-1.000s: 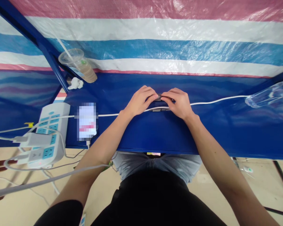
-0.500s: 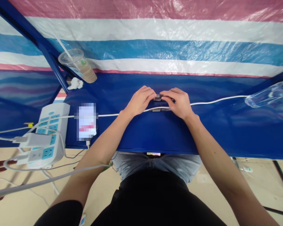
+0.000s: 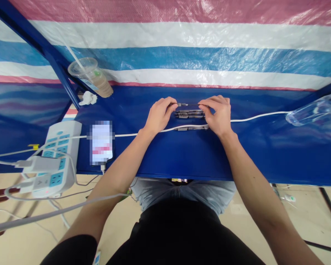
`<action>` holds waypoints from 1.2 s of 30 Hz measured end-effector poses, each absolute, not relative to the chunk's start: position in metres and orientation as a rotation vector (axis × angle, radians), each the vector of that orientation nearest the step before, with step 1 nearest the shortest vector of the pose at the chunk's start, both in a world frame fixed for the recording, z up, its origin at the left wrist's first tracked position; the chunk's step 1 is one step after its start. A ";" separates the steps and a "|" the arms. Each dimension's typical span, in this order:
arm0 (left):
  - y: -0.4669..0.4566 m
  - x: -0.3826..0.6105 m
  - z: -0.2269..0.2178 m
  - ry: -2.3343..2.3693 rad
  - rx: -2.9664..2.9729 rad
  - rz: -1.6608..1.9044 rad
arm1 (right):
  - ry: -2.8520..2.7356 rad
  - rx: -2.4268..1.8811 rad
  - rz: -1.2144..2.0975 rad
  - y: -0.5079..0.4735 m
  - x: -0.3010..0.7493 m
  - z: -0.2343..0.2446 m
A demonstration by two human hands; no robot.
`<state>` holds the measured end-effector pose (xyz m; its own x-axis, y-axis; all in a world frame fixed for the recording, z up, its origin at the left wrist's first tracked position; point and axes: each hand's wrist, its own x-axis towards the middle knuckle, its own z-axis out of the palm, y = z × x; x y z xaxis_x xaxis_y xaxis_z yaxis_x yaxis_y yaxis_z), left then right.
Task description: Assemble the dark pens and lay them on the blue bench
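Note:
Both hands rest on a blue table (image 3: 182, 154). My left hand (image 3: 160, 115) pinches the left end of a thin dark rod (image 3: 189, 105), and my right hand (image 3: 219, 114) pinches its right end, holding it just above the table. Directly under it lie two more thin dark rods (image 3: 189, 114), side by side. Another dark rod (image 3: 191, 128) lies nearer to me, against a white cable (image 3: 253, 117) that runs across the table.
A phone (image 3: 101, 142) lies at the table's left, plugged in. A white power strip (image 3: 53, 158) with chargers hangs off the left edge. A plastic cup with a straw (image 3: 92, 76) stands back left. A clear plastic bottle (image 3: 314, 109) lies at the right. A striped tarp hangs behind.
My hands have moved apart and slightly away from me. The dark piece they held together now shows as a long thin rod stretched between them, with two more rods visible beneath.

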<state>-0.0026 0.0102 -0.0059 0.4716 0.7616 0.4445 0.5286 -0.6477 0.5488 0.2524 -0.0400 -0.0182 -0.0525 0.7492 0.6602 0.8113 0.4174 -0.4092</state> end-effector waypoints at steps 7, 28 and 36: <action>0.008 0.001 -0.009 0.984 2.450 0.941 | -1.907 -1.278 -0.050 -0.040 0.243 -0.022; 0.002 0.002 -0.004 0.866 2.433 0.997 | -1.956 -1.229 0.052 -0.047 0.229 -0.020; 0.010 0.001 -0.009 1.086 2.472 0.956 | -1.921 -1.246 0.042 -0.046 0.233 -0.020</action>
<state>0.0013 0.0103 -0.0092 0.4992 0.7333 0.4616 0.5508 -0.6798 0.4842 0.2327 -0.0461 -0.0203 -0.1675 0.7708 0.6146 0.7431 0.5084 -0.4351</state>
